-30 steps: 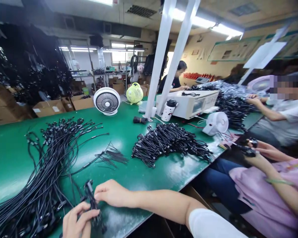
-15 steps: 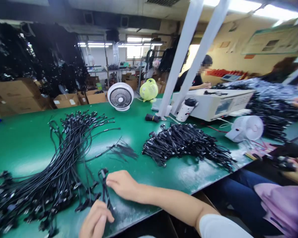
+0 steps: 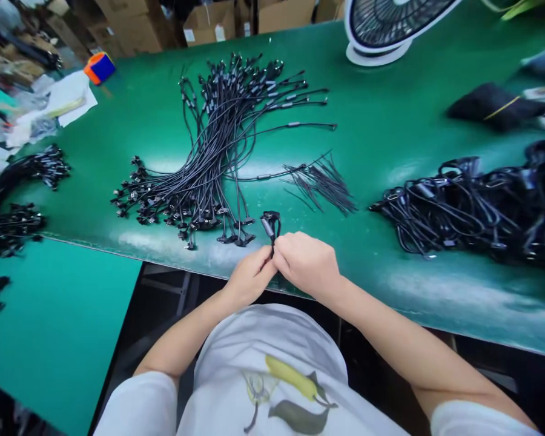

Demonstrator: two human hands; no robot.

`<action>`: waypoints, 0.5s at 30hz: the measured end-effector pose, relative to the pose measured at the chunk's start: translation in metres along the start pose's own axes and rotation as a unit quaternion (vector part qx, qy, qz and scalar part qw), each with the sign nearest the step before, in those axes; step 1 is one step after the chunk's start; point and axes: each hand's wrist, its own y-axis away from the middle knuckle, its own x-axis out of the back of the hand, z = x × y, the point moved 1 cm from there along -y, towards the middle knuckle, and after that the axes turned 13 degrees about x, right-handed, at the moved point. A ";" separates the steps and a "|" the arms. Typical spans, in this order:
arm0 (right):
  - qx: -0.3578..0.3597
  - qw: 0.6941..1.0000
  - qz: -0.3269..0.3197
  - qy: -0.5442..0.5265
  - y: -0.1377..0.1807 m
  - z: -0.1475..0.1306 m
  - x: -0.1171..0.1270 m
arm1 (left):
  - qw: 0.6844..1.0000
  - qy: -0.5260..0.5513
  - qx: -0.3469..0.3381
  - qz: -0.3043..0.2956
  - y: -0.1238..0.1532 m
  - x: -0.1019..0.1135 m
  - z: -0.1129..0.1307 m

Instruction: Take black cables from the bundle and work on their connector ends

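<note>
My left hand [image 3: 249, 277] and my right hand [image 3: 305, 264] meet at the near edge of the green table [image 3: 390, 127], both pinched on a short black cable [image 3: 269, 225] folded into a small loop that sticks up above my fingers. Just beyond my hands lies a fanned bundle of black cables [image 3: 209, 163] with connectors at both ends. A small sheaf of thin black ties [image 3: 320, 181] rests to the right of it.
A tangled heap of coiled black cables [image 3: 472, 206] covers the table at right. A white desk fan [image 3: 386, 27] stands at the far edge. More cable bundles [image 3: 13, 200] lie at left near papers and cardboard boxes [image 3: 209, 21]. A lower teal surface [image 3: 49, 315] sits at my left.
The view has tilted sharply down toward my lap. My hands came together at the table's edge, the left closing next to the right on the folded cable.
</note>
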 end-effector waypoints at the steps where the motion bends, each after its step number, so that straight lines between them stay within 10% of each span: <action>1: 0.010 1.000 -0.015 0.023 -0.001 0.002 0.000 | 1.000 -0.006 -0.003 0.003 -0.001 0.001 0.000; 10: -0.082 0.980 -0.109 -0.143 0.003 0.000 -0.007 | 0.991 -0.056 -0.092 0.075 -0.011 -0.008 -0.007; 15: -0.165 0.934 -0.073 -0.309 0.011 -0.001 -0.016 | 0.985 -0.099 -0.143 -0.002 -0.013 0.005 -0.005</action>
